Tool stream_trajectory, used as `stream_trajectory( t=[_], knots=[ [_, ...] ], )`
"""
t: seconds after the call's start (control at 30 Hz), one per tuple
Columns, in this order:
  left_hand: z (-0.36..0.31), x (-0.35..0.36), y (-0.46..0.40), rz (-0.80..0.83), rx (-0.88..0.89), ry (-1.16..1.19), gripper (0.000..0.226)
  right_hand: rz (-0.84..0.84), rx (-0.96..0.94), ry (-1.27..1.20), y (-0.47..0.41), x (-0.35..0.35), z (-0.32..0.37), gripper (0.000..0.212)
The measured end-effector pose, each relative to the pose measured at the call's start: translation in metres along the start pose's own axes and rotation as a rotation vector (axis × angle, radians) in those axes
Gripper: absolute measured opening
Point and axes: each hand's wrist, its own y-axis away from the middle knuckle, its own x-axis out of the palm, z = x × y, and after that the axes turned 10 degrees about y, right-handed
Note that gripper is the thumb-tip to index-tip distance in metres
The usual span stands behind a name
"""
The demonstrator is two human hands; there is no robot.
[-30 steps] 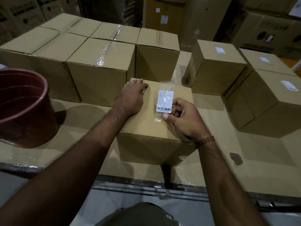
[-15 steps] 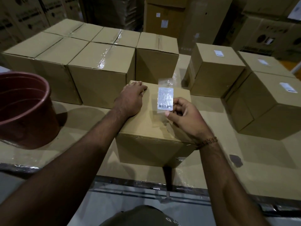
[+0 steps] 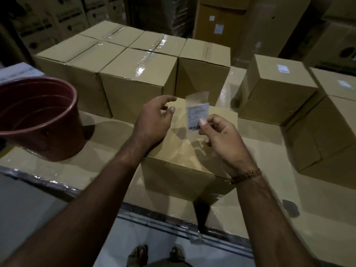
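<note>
Over the box, label not down yet
My right grip pinches its lower corner; left grip hovers spread, empty. That floppy clear tape could fold on itself or land crooked if I rush.

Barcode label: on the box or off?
Off. The right hand pinches the barcode label, on clear tape, raised above the box top; the left hand hovers open beside it.

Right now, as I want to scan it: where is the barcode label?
Head view, centre: the right hand pinches the label above the near box, just right of the open left hand.
</note>
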Motion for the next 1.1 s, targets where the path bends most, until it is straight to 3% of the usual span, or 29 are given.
stream_trajectory(
  t=[0.13,0.37,0.6,0.83,1.1],
  knots=[
    [0.004,-0.016,0.008,-0.055,-0.008,0.021,0.033,0.029,0.003,-0.084,-0.007,0.014,0.008,0.020],
    [0.023,-0.078,0.020,-0.087,0.074,-0.149,0.034,0.028,-0.030,-0.123,-0.015,0.067,0.030,0.018],
    [0.036,-0.195,0.035,-0.124,0.181,-0.323,0.038,-0.002,-0.034,-0.101,-0.019,0.168,0.071,0.018],
    [0.065,-0.319,0.045,-0.203,0.172,-0.437,0.036,-0.019,-0.102,-0.048,-0.020,0.273,0.112,0.020],
    [0.115,-0.389,0.031,-0.221,0.126,-0.470,0.030,0.027,-0.157,0.112,-0.052,0.354,0.128,0.017]
  ],
)
